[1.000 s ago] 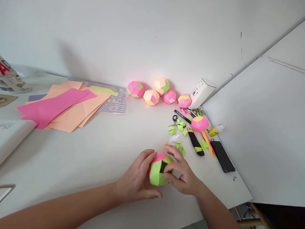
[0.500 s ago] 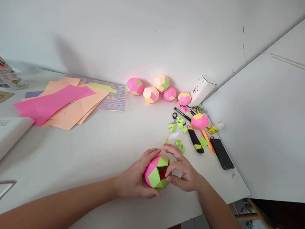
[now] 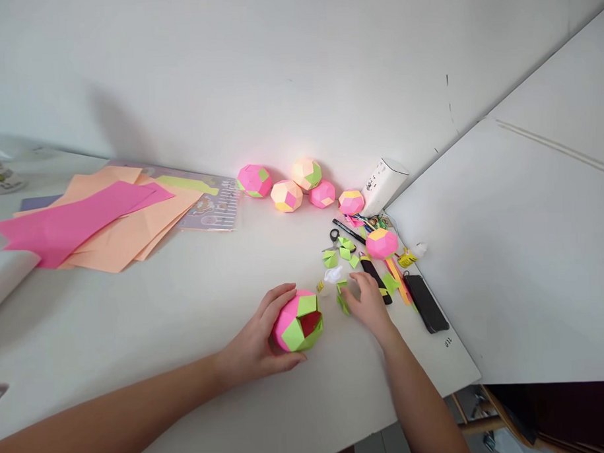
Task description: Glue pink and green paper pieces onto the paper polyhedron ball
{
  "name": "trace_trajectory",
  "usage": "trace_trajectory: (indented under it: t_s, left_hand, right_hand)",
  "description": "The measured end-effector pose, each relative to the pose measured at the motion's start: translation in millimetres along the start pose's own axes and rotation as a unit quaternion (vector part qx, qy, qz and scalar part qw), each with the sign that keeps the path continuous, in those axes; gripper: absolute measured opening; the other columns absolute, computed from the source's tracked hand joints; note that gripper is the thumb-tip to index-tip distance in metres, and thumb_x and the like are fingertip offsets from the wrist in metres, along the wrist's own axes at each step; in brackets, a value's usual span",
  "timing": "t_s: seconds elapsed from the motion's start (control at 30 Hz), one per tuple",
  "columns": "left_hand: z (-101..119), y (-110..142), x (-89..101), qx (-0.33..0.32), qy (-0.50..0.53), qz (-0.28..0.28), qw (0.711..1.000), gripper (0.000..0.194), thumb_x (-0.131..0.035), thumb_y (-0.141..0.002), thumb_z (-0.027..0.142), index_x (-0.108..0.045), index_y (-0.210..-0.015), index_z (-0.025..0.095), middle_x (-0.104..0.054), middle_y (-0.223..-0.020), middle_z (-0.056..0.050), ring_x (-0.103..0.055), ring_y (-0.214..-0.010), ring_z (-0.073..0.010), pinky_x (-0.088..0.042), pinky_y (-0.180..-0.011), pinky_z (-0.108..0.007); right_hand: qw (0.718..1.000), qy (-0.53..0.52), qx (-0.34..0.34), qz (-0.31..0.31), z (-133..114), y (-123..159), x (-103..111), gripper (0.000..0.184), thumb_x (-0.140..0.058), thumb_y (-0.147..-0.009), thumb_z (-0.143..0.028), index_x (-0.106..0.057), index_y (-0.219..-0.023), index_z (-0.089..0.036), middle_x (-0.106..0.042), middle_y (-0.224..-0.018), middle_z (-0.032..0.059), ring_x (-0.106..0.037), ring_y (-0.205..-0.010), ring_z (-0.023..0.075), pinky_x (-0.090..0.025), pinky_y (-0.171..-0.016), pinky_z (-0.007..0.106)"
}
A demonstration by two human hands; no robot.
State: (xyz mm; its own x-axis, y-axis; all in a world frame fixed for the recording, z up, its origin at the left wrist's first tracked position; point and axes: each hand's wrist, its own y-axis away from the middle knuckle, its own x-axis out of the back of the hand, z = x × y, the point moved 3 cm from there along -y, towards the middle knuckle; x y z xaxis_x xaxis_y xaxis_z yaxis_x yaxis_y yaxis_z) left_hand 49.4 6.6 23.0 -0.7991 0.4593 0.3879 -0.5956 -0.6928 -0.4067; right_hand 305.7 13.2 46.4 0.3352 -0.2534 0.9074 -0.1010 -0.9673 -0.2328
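My left hand [image 3: 259,340] is wrapped round a pink and green folded paper ball [image 3: 293,333] just above the table. One face of the ball, on its right side, gapes and shows a red inside. To the right, my right hand [image 3: 369,307] reaches over small green folded paper pieces [image 3: 343,302], its fingers apart and their tips at the pieces. Whether they touch a piece is hard to see. More green folded pieces [image 3: 345,245] lie farther back beside small scissors [image 3: 335,236]. A small yellow-labelled bottle [image 3: 320,288] and a white crumpled scrap [image 3: 333,274] are near the ball.
Several finished paper balls [image 3: 286,196] line the wall, with another ball [image 3: 382,243] at right. A black utility knife [image 3: 375,275], marker [image 3: 348,231], glue bottle [image 3: 411,256], phone [image 3: 426,303] and white box [image 3: 384,185] sit at right. Pink and peach paper sheets [image 3: 98,220] lie left.
My right hand has left the ball's opening and moved right to the green pieces. My left hand keeps hold of the ball. The whole view has shifted slightly.
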Motion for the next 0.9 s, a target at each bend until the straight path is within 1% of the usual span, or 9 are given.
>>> trace_trajectory:
  t_s: [0.1, 0.3, 0.37, 0.5, 0.6, 0.7, 0.77, 0.87, 0.9]
  left_hand:
    - [-0.4, 0.4, -1.6, 0.000, -0.005, -0.018, 1.000, 0.088, -0.073, -0.076, 0.039, -0.019, -0.144, 0.030, -0.023, -0.146, -0.017, -0.025, -0.139, -0.0401, -0.038, -0.107, -0.057]
    - [-2.9, 0.0, -3.9, -0.016, -0.016, -0.022, 0.999, 0.099, -0.078, -0.072, 0.039, -0.014, -0.148, 0.029, -0.021, -0.149, -0.018, -0.023, -0.140, -0.0414, -0.036, -0.109, -0.058]
    - [-4.0, -0.3, -4.2, -0.020, -0.021, -0.022, 0.999, 0.102, -0.078, -0.072, 0.040, -0.011, -0.149, 0.029, -0.020, -0.150, -0.018, -0.023, -0.140, -0.0418, -0.036, -0.109, -0.058]
    - [-5.3, -0.6, -4.2, -0.016, -0.017, -0.022, 0.999, 0.101, -0.076, -0.073, 0.042, -0.011, -0.149, 0.029, -0.019, -0.150, -0.018, -0.023, -0.140, -0.0409, -0.036, -0.109, -0.058]
    - [-5.3, -0.7, -4.1, -0.015, -0.009, -0.023, 1.000, 0.100, -0.076, -0.073, 0.044, -0.012, -0.149, 0.029, -0.020, -0.150, -0.017, -0.022, -0.141, -0.0405, -0.035, -0.110, -0.058]
    - [-5.2, -1.0, -3.8, -0.017, -0.003, -0.023, 1.000, 0.101, -0.076, -0.073, 0.047, -0.012, -0.149, 0.029, -0.021, -0.150, -0.018, -0.021, -0.141, -0.0411, -0.034, -0.110, -0.059]
    - [-5.4, -1.1, -3.8, -0.013, -0.001, -0.026, 1.000, 0.102, -0.076, -0.073, 0.047, -0.011, -0.150, 0.029, -0.021, -0.149, -0.018, -0.021, -0.141, -0.0418, -0.033, -0.110, -0.059]
    - [-6.4, -0.9, -3.9, -0.004, 0.002, -0.031, 1.000, 0.104, -0.077, -0.072, 0.048, -0.010, -0.150, 0.028, -0.020, -0.150, -0.019, -0.020, -0.141, -0.0423, -0.032, -0.110, -0.060]
    - [-6.7, -0.8, -4.0, -0.003, 0.003, -0.030, 1.000, 0.104, -0.076, -0.072, 0.048, -0.011, -0.150, 0.028, -0.020, -0.150, -0.019, -0.020, -0.141, -0.0421, -0.032, -0.110, -0.059]
  right_hand:
    - [1.000, 0.011, 0.009, -0.016, 0.3, -2.9, -8.3, 0.029, -0.058, -0.081, -0.028, -0.063, -0.107, -0.015, -0.064, -0.109, 0.0149, -0.056, -0.102, 0.0312, -0.048, -0.090, 0.049]
    - [0.999, 0.022, 0.032, -0.035, 2.2, -5.6, -6.7, 0.021, -0.055, -0.081, -0.019, -0.067, -0.099, -0.017, -0.065, -0.102, 0.0118, -0.057, -0.098, 0.0280, -0.049, -0.088, 0.045]
    - [0.998, 0.031, 0.043, -0.047, 2.0, -4.5, -5.9, 0.023, -0.053, -0.080, -0.015, -0.068, -0.098, -0.017, -0.064, -0.105, 0.0117, -0.057, -0.101, 0.0279, -0.048, -0.090, 0.044]
    - [0.994, 0.051, 0.063, -0.075, -1.0, -0.8, -3.6, 0.038, -0.052, -0.071, -0.004, -0.068, -0.104, -0.017, -0.063, -0.113, 0.0117, -0.055, -0.105, 0.0287, -0.048, -0.091, 0.042]
    - [0.993, 0.058, 0.069, -0.081, -2.9, 0.1, -1.8, 0.035, -0.052, -0.074, -0.005, -0.068, -0.103, -0.016, -0.063, -0.112, 0.0131, -0.055, -0.104, 0.0296, -0.048, -0.090, 0.043]
    - [0.994, 0.056, 0.069, -0.070, -3.2, -0.7, -1.3, 0.024, -0.052, -0.081, -0.011, -0.070, -0.095, -0.017, -0.065, -0.106, 0.0132, -0.057, -0.098, 0.0289, -0.049, -0.087, 0.044]
    - [0.995, 0.048, 0.068, -0.054, -3.4, -1.6, -0.8, 0.019, -0.053, -0.081, -0.013, -0.070, -0.088, -0.018, -0.066, -0.104, 0.0133, -0.059, -0.096, 0.0291, -0.050, -0.084, 0.043]
    - [0.998, 0.036, 0.060, -0.008, -6.3, -2.2, 5.0, 0.018, -0.051, -0.083, -0.016, -0.069, -0.082, -0.018, -0.065, -0.105, 0.0148, -0.059, -0.098, 0.0302, -0.050, -0.083, 0.045]
    - [0.998, 0.028, 0.056, 0.019, -8.6, -1.5, 9.3, 0.020, -0.049, -0.084, -0.018, -0.068, -0.081, -0.018, -0.065, -0.104, 0.0149, -0.059, -0.098, 0.0298, -0.050, -0.084, 0.045]
